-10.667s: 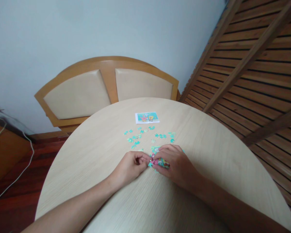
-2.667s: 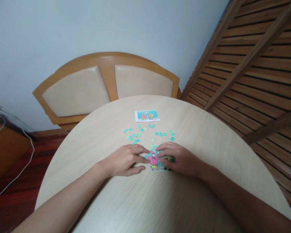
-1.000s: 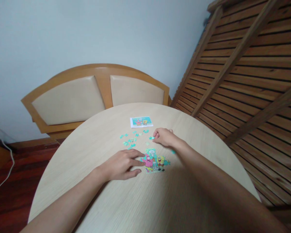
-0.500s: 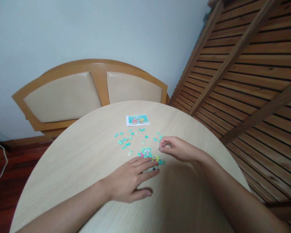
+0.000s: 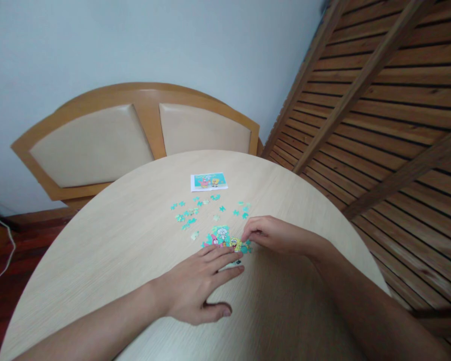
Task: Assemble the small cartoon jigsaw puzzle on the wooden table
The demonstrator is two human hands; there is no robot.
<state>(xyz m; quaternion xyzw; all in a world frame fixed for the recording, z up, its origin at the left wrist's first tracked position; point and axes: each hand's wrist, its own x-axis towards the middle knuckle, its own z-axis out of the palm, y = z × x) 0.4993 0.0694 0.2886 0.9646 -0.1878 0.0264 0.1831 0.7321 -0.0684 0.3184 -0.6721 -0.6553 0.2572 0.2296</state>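
A partly joined jigsaw puzzle (image 5: pixel 222 234) lies on the round table, showing cartoon figures in pink, yellow and pale teal. My left hand (image 5: pixel 201 285) lies flat across its near part, fingers stretched and thumb apart, covering some of the picture. At the puzzle's right side, my right hand (image 5: pixel 266 232) has thumb and fingers pinched together, fingertips beside the yellow figure. The puzzle piece in this pinch is mostly hidden by the fingers. Loose teal puzzle pieces (image 5: pixel 189 212) are scattered beyond the puzzle, with a smaller group (image 5: pixel 244 209) farther right.
A picture card (image 5: pixel 209 181) with the same cartoon figures lies toward the far edge of the pale wooden table (image 5: pixel 108 260). Behind stands a padded wooden headboard (image 5: pixel 146 125) against the wall. Wooden slats (image 5: pixel 379 125) rise at the right; a white cable (image 5: pixel 9 240) hangs at left.
My right hand has moved slightly nearer and left, its fingertips now at the puzzle's right side. My left hand stays flat on the puzzle. The whole view has shifted a little.
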